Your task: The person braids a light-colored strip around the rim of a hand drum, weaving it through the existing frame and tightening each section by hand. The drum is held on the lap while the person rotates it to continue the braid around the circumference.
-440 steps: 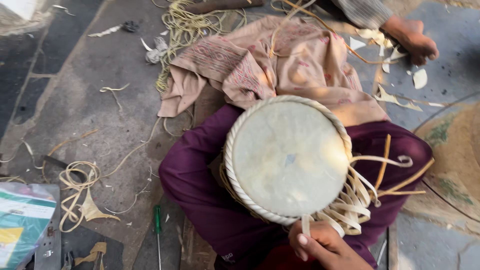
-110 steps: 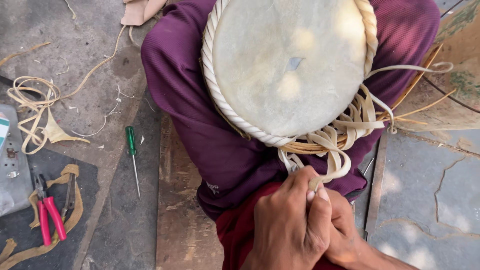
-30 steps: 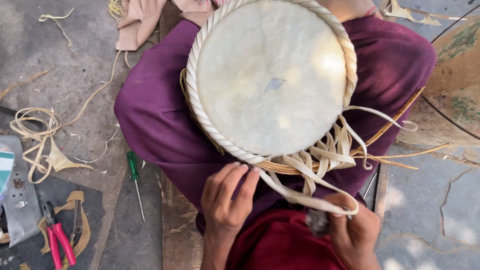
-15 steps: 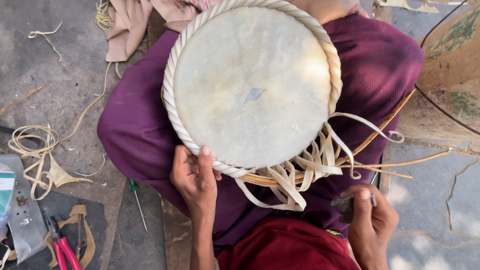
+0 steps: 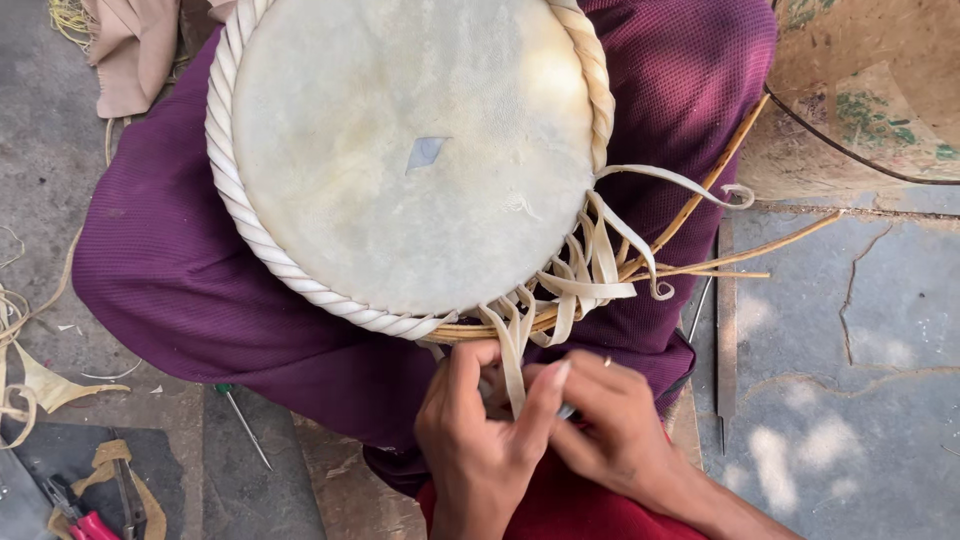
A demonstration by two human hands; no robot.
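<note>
A round drum (image 5: 410, 160) with a pale hide face and a twisted white rope rim rests on my lap, over purple trousers (image 5: 190, 290). Several pale hide strips (image 5: 580, 280) hang loose from its near right edge, with thin cane sticks (image 5: 730, 250) poking out to the right. My left hand (image 5: 475, 450) and my right hand (image 5: 610, 430) meet just below the rim. Both pinch one hanging strip (image 5: 512, 365) between their fingers. A ring shows on my right hand.
On the stone floor at left lie a green-handled screwdriver (image 5: 240, 420), red-handled pliers (image 5: 75, 510) and scraps of hide (image 5: 30, 370). A beige cloth (image 5: 130, 45) lies at top left. A long flat metal tool (image 5: 727, 330) lies on the right, by a worn brown board (image 5: 870, 90).
The drum has shifted closer and to the right in view. My left hand left the rim and my right hand came in from the lower right; both now grip one strip together.
</note>
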